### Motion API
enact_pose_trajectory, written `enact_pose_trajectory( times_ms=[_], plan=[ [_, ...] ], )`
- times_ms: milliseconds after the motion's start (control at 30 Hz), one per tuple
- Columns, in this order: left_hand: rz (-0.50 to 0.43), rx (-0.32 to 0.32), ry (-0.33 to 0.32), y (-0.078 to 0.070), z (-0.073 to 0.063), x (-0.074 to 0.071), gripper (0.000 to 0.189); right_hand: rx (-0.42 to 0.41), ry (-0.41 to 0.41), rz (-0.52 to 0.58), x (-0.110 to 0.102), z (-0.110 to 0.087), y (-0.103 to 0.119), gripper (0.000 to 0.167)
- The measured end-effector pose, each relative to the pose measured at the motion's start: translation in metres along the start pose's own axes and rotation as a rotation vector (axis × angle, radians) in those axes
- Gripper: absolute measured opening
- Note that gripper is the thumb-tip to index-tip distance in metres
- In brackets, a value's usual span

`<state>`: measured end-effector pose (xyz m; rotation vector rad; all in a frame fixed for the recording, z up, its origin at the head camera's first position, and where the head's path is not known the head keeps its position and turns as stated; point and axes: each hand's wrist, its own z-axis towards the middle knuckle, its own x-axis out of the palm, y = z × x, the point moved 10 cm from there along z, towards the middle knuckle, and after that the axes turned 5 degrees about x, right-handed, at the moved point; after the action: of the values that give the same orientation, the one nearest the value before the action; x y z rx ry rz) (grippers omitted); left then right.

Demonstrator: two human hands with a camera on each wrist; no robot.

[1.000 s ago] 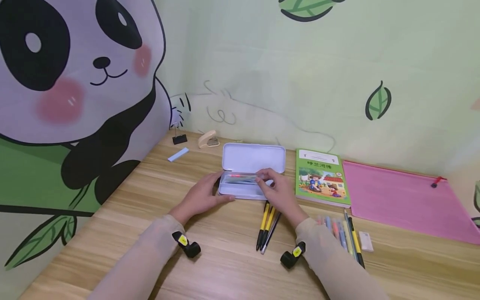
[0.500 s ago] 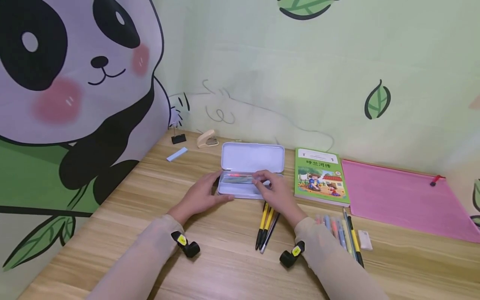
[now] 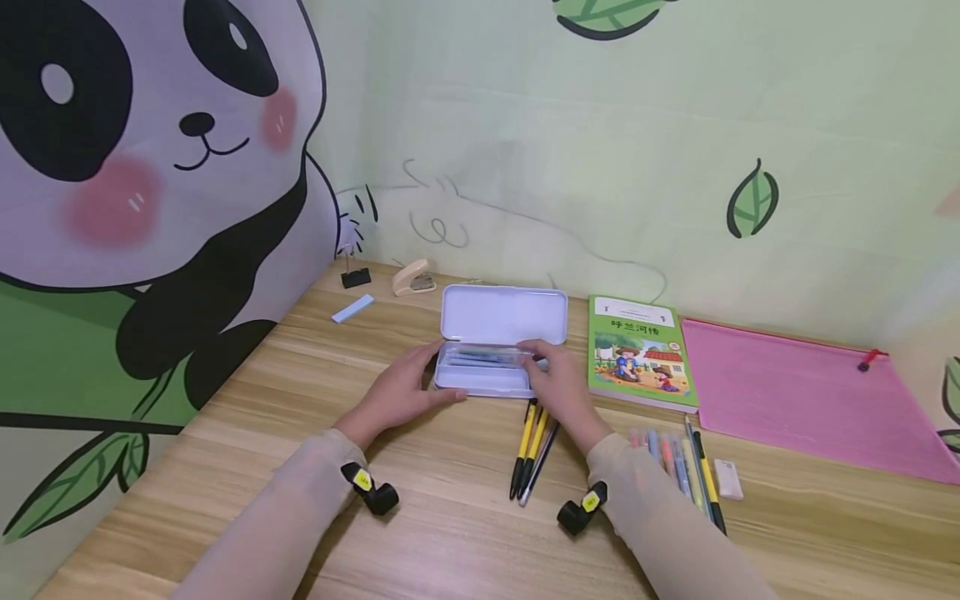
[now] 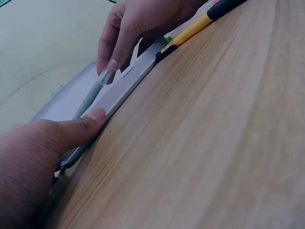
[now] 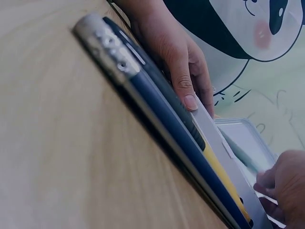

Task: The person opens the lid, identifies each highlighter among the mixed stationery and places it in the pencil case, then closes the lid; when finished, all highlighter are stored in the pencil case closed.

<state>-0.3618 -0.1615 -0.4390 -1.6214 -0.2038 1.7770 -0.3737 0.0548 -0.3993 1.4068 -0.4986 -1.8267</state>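
A white pencil case (image 3: 487,385) lies with its lid (image 3: 504,313) raised at the back, and several pens lie along its inside. My left hand (image 3: 401,387) grips the case at its left end, thumb (image 4: 83,126) on the front edge. Over the right part of the case, my right hand (image 3: 561,387) pinches the end of a pale green pen (image 4: 90,98). This pen slants down into the case in the left wrist view. Two yellow-and-black pens (image 3: 528,450) and a dark pen with a clear end (image 3: 538,467) lie just in front of the case.
A green book (image 3: 643,354) and a pink zip pouch (image 3: 810,396) lie to the right. Several markers and pens (image 3: 686,467) and a white eraser (image 3: 728,479) sit nearer. A stapler (image 3: 414,278), binder clip (image 3: 356,277) and blue strip (image 3: 352,308) stand back left, by the wall.
My right hand has shifted slightly right over the case. The reddish piece seen among the pens no longer shows; a pale green pen now lies across there. My left hand has stayed on the case.
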Motion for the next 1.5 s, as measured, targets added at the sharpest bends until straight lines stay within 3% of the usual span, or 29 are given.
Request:
enact_pose_trajectory(
  times_ms=[367, 1033, 1167, 1333, 1500],
  plan=[
    [0.004, -0.002, -0.002, 0.002, 0.001, -0.002, 0.103, 0.067, -0.012, -0.015, -0.001, 0.004, -0.008, 0.024],
    [0.003, 0.002, -0.006, 0.004, 0.001, 0.0, 0.1, -0.008, -0.058, 0.064, -0.008, 0.002, 0.001, 0.021],
    [-0.01, 0.004, -0.009, 0.002, -0.002, 0.0, 0.098, -0.071, 0.006, 0.044, -0.012, -0.001, 0.021, 0.029],
    [-0.01, 0.008, -0.013, 0.002, -0.003, 0.0, 0.097, -0.218, 0.1, 0.043, -0.026, -0.014, 0.056, 0.037],
    [-0.006, 0.013, -0.011, 0.002, -0.001, 0.001, 0.098, -0.327, 0.149, 0.027, -0.056, -0.037, 0.058, 0.041]
  ],
)
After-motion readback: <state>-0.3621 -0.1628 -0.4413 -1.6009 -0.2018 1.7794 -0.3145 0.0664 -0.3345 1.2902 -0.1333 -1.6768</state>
